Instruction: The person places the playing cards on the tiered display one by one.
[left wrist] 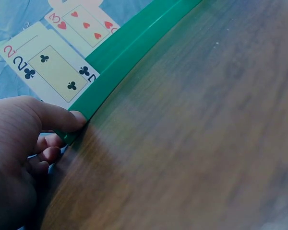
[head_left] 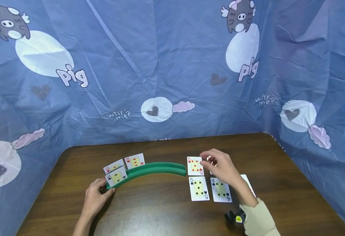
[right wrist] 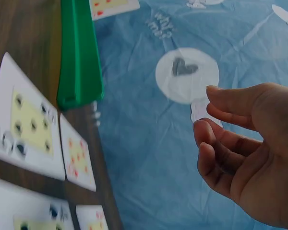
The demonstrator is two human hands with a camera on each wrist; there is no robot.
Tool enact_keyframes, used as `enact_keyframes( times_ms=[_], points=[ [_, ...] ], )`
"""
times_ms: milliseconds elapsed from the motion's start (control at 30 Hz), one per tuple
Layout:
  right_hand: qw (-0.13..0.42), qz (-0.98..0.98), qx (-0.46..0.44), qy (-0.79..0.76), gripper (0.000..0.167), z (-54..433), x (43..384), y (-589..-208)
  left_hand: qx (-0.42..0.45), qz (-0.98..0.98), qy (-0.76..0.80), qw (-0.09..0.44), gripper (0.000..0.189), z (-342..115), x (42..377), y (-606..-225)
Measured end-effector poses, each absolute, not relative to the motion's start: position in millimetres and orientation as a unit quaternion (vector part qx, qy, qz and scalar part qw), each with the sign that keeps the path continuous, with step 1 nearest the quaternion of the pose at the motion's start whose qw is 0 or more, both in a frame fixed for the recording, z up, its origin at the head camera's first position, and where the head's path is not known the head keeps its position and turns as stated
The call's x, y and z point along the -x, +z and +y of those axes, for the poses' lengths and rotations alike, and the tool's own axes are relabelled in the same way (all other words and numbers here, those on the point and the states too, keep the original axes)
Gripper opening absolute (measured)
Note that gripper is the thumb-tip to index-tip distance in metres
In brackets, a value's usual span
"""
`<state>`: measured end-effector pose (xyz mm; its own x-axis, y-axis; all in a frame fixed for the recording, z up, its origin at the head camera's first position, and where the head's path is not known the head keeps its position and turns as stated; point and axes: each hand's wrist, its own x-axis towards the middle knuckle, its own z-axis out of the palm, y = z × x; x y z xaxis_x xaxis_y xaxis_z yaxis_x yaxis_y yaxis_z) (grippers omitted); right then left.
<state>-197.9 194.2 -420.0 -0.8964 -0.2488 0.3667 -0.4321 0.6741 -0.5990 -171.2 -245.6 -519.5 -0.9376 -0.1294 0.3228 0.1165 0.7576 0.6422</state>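
Note:
My left hand point(head_left: 95, 196) pinches the left end of a curved green card holder point(head_left: 160, 167), thumb in front, as the left wrist view shows. Standing in the holder near that hand are a two of clubs point(left wrist: 57, 72), a red two point(head_left: 112, 166) mostly covered behind it, and a three of hearts point(head_left: 134, 160). My right hand point(head_left: 220, 167) hovers over the cards on the right, fingers loosely bent, a gap between thumb and fingertips and nothing held. Beside its fingertips lies a five of hearts point(head_left: 195, 166). Nearer me are a five of spades point(head_left: 199, 188) and a four of spades point(head_left: 220, 189).
Another card point(right wrist: 92, 218) lies mostly hidden beneath my right hand in the head view. One more card point(head_left: 248, 183) shows past the right wrist. A small black object with a yellow label point(head_left: 238, 218) is beside the sleeve. Blue printed cloth point(head_left: 172, 72) hangs behind the wooden table point(head_left: 148, 209).

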Motion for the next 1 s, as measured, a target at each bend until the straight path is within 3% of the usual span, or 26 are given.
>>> enact_keyframes(
  times_ms=[567, 1000],
  points=[
    [0.113, -0.937, -0.11, 0.31, 0.023, 257.4, 184.4, -444.1, -0.014, -0.924, -0.351, 0.154, 0.027, -245.7, 170.8, -518.3],
    [0.118, -0.94, -0.134, 0.29, 0.023, 292.8, 174.2, -461.1, -0.018, -0.924, -0.353, 0.145, 0.029, -245.8, 169.7, -516.2]
  ],
)
